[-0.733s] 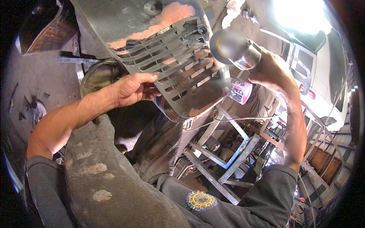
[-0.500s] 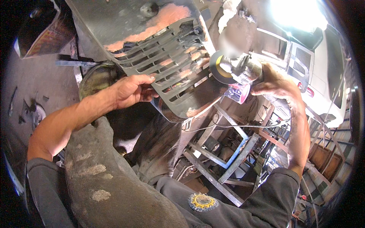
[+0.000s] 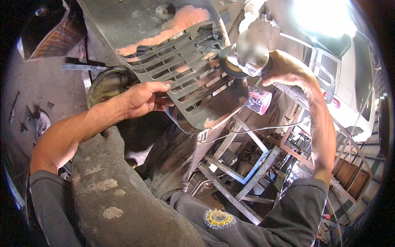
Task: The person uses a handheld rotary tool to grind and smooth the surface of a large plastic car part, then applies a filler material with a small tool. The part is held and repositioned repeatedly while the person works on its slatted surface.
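A dark grey slatted panel (image 3: 201, 96), like a vehicle grille, lies tilted before me with orange filler patches (image 3: 187, 20) on its surface. Along its near left edge my left hand (image 3: 148, 98) grips the rim, thumb on top and fingers curled beneath. My right hand (image 3: 286, 70) is wrapped round an angle grinder (image 3: 253, 61). The grinder's disc (image 3: 230, 61), dark with a yellow ring, is over the panel's right edge; whether it touches cannot be made out. Part of the grinder is blurred. Just below it stands a pinkish-white can (image 3: 259, 101).
A metal frame stand (image 3: 247, 173) with a blue section is below right, and a thin cable (image 3: 267, 133) crosses above it. A white vehicle (image 3: 349, 86) stands at the right under a bright light. A rounded yellowish object (image 3: 108, 88) sits left of the panel.
My right hand has moved the grinder slightly left, and its disc has tipped flatter over the panel's edge. More of the can shows. My left hand keeps its hold.
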### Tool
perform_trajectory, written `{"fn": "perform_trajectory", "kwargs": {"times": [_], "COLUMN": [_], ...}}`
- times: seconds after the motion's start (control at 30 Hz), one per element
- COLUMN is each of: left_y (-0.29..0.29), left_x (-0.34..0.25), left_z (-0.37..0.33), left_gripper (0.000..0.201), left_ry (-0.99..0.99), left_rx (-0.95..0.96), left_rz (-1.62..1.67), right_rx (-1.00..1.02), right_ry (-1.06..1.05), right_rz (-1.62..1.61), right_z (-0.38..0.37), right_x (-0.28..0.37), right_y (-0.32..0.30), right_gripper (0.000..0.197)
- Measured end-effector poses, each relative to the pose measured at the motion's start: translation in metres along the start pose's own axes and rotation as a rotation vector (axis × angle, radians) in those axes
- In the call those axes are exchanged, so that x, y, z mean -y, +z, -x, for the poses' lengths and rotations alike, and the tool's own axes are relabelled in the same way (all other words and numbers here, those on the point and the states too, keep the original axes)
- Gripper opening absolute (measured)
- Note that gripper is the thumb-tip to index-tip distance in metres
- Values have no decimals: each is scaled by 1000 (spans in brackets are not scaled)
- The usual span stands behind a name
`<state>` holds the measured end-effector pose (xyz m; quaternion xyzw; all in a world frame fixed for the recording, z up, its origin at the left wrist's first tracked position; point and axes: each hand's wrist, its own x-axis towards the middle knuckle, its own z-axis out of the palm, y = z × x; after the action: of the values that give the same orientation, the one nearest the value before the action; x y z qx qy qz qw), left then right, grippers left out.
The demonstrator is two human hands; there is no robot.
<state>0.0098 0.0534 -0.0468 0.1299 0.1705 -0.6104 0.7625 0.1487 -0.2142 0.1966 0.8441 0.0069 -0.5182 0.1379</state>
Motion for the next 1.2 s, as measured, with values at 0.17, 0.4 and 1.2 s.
{"fn": "perform_trajectory", "kwargs": {"times": [0.17, 0.4, 1.2], "left_y": [-1, -2, -4], "left_x": [2, 2, 0], "left_z": [-3, -3, 4], "left_gripper": [29, 30, 35], "left_ry": [2, 12, -82], "left_rx": [2, 5, 93], "left_rz": [12, 7, -107], "right_rx": [-52, 34, -353], "right_ry": [28, 104, 349], "right_rz": [-8, 45, 93], "right_z": [-1, 20, 48], "right_x": [0, 1, 45], "right_y": [-5, -2, 10], "right_gripper": [51, 50, 56]}}
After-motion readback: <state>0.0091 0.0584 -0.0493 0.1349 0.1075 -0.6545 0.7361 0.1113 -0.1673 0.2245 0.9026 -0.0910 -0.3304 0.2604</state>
